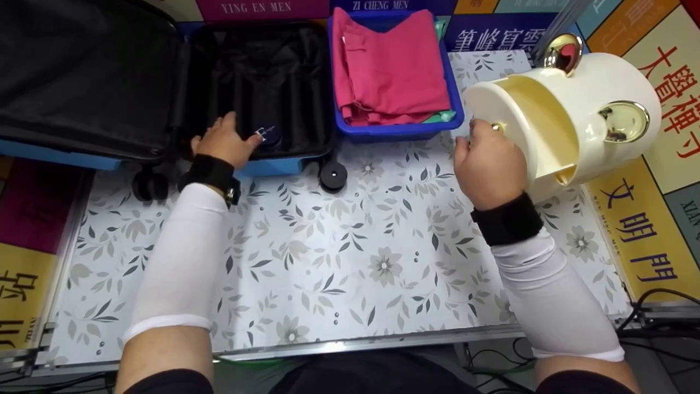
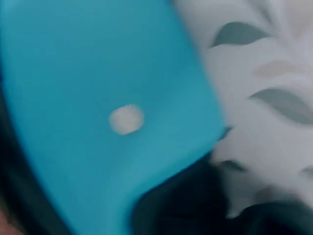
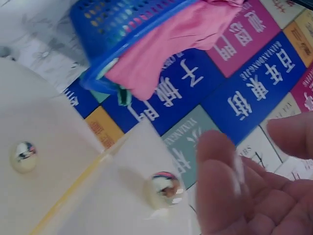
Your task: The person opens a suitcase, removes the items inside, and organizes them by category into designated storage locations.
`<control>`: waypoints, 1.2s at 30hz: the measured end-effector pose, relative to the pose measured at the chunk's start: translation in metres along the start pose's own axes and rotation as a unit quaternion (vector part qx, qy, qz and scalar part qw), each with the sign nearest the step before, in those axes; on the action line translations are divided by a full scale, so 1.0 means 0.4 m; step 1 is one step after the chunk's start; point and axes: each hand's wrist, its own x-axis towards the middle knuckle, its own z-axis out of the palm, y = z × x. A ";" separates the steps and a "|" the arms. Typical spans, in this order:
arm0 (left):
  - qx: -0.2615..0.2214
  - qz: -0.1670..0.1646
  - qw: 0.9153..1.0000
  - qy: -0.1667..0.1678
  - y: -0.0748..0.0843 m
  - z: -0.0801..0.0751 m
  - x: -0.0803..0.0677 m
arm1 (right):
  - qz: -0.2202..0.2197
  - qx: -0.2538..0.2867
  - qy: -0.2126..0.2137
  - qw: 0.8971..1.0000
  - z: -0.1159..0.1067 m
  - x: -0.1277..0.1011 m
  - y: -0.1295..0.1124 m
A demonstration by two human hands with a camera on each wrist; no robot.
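A white table cover (image 1: pixel 350 262) with grey leaves and flowers filled the middle of the frame. Around it lay a mat (image 1: pixel 645 241) of bright coloured squares with big letters. Black cables (image 1: pixel 656 317) ran at the lower right.

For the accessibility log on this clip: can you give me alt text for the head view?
A person's left hand rests on the front edge of an open blue suitcase, while the right hand holds a small gold knob on a cream round container tipped on its side. Between them, a blue basket of folded pink cloth sits on a floral-patterned table.
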 end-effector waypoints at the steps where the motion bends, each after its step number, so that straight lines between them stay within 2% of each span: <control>1: 0.000 0.003 1.000 -0.015 0.013 -0.009 0.003 | -0.010 0.012 0.013 1.000 -0.006 0.001 -0.001; 5: 0.015 0.022 0.998 -0.057 0.069 -0.031 0.016 | -0.042 0.049 0.055 0.996 -0.034 0.012 -0.006; 9: 0.040 0.043 0.993 -0.099 0.116 -0.025 0.036 | -0.052 0.053 0.078 0.994 -0.061 0.028 0.000; 15: 0.049 0.042 0.982 -0.179 0.125 -0.005 0.070 | -0.047 0.061 0.103 0.992 -0.088 0.046 0.022; 18: 0.051 0.045 0.977 -0.204 0.122 0.003 0.087 | -0.043 0.058 0.103 0.992 -0.097 0.056 0.038; 21: 0.079 0.073 0.974 -0.199 0.124 0.010 0.105 | -0.034 0.051 0.096 0.994 -0.104 0.065 0.052; 25: 0.102 0.095 0.975 -0.171 0.123 0.010 0.109 | -0.029 0.053 0.091 0.994 -0.107 0.071 0.062; 31: 0.104 0.067 0.984 -0.127 0.127 0.009 0.089 | -0.025 0.052 0.089 0.994 -0.107 0.082 0.076; 36: 0.128 0.034 0.986 -0.098 0.127 0.019 0.093 | 0.026 0.025 0.035 0.999 -0.111 0.087 0.089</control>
